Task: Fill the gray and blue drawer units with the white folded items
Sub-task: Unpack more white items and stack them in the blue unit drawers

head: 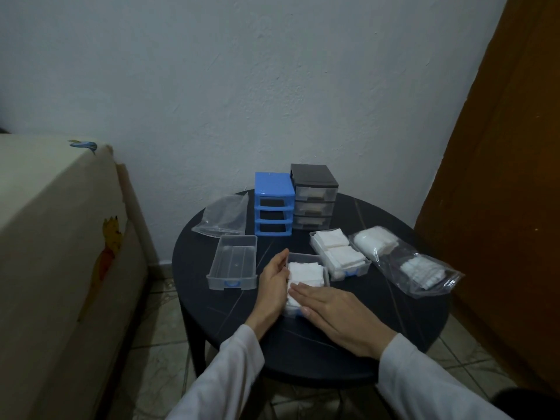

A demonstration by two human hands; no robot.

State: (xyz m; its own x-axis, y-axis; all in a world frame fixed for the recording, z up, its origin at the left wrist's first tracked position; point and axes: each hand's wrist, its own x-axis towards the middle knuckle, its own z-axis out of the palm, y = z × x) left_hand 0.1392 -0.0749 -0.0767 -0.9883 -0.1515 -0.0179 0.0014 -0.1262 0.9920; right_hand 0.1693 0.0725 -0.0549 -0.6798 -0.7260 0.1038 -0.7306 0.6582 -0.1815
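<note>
On the round dark table [394,310] a clear drawer [306,259] holds white folded items [304,272]. My left hand [272,286] holds its left wall. My right hand [333,310] lies flat, fingers straight, pressing the near stack down. A second drawer [339,256] to the right is full of white folded items. An empty clear drawer [233,262] lies to the left. The blue drawer unit [274,204] stands at the back with three empty slots. The gray drawer unit [313,200] beside it has its drawers in.
A plastic bag [406,262] with more white folded items lies at the table's right. An empty clear bag [222,215] lies at the back left. A cream-covered piece of furniture [60,253] stands left of the table, a brown door [500,207] right. Tiled floor below.
</note>
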